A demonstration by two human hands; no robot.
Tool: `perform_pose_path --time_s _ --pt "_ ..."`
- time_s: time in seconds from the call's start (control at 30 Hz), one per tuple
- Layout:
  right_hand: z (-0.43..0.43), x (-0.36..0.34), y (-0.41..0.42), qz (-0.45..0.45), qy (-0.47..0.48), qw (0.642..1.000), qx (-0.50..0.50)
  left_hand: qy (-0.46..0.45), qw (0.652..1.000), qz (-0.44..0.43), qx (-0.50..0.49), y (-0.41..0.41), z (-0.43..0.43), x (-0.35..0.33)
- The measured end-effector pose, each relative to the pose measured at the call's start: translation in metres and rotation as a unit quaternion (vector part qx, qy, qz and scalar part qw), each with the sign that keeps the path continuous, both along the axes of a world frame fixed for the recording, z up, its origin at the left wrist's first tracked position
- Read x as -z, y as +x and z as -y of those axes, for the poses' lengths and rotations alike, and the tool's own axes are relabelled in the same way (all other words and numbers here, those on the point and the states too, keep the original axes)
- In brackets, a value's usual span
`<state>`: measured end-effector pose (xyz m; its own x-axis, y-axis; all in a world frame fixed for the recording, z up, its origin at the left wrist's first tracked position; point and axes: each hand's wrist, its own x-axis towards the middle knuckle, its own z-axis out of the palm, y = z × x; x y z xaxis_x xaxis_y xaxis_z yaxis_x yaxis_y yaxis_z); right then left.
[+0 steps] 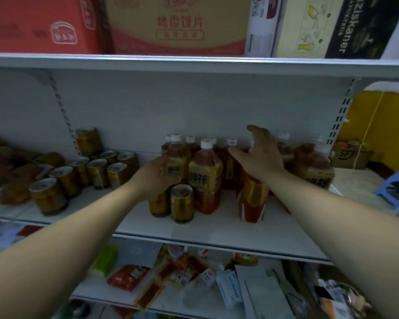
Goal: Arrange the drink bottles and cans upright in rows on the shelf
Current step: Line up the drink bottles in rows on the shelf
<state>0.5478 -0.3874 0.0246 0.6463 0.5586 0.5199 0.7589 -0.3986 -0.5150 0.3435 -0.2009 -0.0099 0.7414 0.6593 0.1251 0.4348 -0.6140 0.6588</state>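
Several amber tea bottles (205,178) with white caps stand upright in a cluster at the middle of the white shelf (217,229). My left hand (157,176) grips one bottle (176,162) at the cluster's left side. A gold can (182,203) stands in front of it, with another can (158,204) partly hidden under my wrist. My right hand (259,155) hovers with fingers spread over the bottles on the right, above a gold-and-red bottle (253,201). Whether it touches a bottle is unclear. Several gold cans (97,172) stand in rows at the left.
Cardboard boxes (177,24) fill the shelf above. Packaged snacks (21,173) lie at the far left of the drinks shelf. The lower shelf (194,272) holds loose packets. A blue stool (395,189) and a carton (350,156) sit on the floor at right.
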Motion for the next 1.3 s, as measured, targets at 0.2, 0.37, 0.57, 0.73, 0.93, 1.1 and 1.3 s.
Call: perform_pose_path --time_s 0.2,0.37,0.57,0.73,0.93,1.1,1.3 --pt "-0.059 0.019 -0.046 -0.076 -0.083 0.994 -0.007 -0.039 0.999 -0.024 0.023 -0.017 -0.051 0.007" --pt "-0.082 0.032 -0.051 -0.174 -0.105 0.979 0.006 -0.052 0.997 -0.012 0.06 -0.003 -0.061 0.006" --pt "-0.094 0.042 -0.03 -0.211 -0.111 0.971 -0.032 -0.071 0.989 0.028 0.128 0.037 -0.065 -0.001" --pt "-0.09 0.043 -0.007 -0.218 -0.137 0.964 -0.07 -0.038 0.994 0.017 0.099 0.063 -0.073 0.01" --pt "-0.088 0.051 -0.009 -0.177 -0.115 0.975 -0.069 -0.132 0.98 0.091 0.114 0.071 -0.081 0.025" --pt "-0.082 0.045 -0.014 -0.13 -0.111 0.983 -0.066 -0.164 0.974 0.134 0.085 0.066 -0.077 0.024" --pt "-0.076 0.009 -0.025 -0.125 -0.018 0.991 -0.047 -0.159 0.962 0.201 0.093 0.053 -0.072 -0.01"
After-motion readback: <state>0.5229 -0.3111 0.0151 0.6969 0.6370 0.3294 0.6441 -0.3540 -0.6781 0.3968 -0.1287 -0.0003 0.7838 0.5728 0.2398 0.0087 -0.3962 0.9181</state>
